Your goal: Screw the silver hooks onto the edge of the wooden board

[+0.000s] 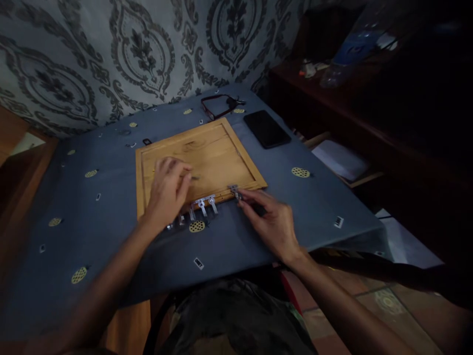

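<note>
A wooden board [207, 153] with a raised frame lies on the blue patterned tablecloth. Along its near edge hang several small metal pieces [202, 206] with arms that point toward me. My right hand [271, 217] pinches another small metal piece [234, 190] at the board's near right corner. Over the board's left half, my left hand [168, 187] is raised and slightly blurred, with thumb and fingertips close together around a small thin item [194, 178] that is too blurred to identify.
Glasses [213, 106] and a black phone [266, 129] lie behind and right of the board. A small dark piece [147, 141] sits at its back left. On the dark furniture at right stands a plastic bottle [351, 54]. A patterned wall borders the table's back.
</note>
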The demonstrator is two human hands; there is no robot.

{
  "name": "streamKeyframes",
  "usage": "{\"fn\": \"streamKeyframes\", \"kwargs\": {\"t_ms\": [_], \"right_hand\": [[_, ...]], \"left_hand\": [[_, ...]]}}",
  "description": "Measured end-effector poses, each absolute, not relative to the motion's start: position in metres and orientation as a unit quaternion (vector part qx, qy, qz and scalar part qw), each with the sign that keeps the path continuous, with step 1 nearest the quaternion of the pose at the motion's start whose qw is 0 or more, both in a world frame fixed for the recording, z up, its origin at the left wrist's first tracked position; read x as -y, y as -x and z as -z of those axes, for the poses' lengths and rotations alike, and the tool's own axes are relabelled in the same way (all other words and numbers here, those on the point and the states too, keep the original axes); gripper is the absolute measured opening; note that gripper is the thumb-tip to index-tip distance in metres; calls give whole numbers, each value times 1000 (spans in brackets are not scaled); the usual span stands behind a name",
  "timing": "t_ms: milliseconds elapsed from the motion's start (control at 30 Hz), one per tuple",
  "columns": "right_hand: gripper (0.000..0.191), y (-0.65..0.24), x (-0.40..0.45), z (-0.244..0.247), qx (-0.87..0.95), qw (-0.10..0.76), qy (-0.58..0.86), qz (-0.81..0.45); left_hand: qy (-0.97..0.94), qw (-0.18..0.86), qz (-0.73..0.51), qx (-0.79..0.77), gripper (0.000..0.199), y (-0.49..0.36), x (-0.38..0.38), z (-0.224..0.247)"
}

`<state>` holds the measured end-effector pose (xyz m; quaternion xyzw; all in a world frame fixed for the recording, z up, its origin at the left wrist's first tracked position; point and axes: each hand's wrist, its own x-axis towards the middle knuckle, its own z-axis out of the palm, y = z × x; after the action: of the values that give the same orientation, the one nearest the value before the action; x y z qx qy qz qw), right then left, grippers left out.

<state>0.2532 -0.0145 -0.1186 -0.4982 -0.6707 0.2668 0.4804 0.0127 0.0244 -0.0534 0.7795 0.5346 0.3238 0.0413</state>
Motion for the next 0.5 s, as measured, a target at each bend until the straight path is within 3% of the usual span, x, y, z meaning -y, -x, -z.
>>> {"fn": "streamKeyframes", "kwargs": {"t_ms": [333, 500], "right_hand": [[17, -252, 14, 114, 623, 523, 493, -309], [16, -252, 16, 106, 471, 577, 460, -483]], "left_hand": [[-851, 23, -235, -469, 27, -55, 13, 54], [-846, 27, -245, -473, 33, -62, 18, 50]]}}
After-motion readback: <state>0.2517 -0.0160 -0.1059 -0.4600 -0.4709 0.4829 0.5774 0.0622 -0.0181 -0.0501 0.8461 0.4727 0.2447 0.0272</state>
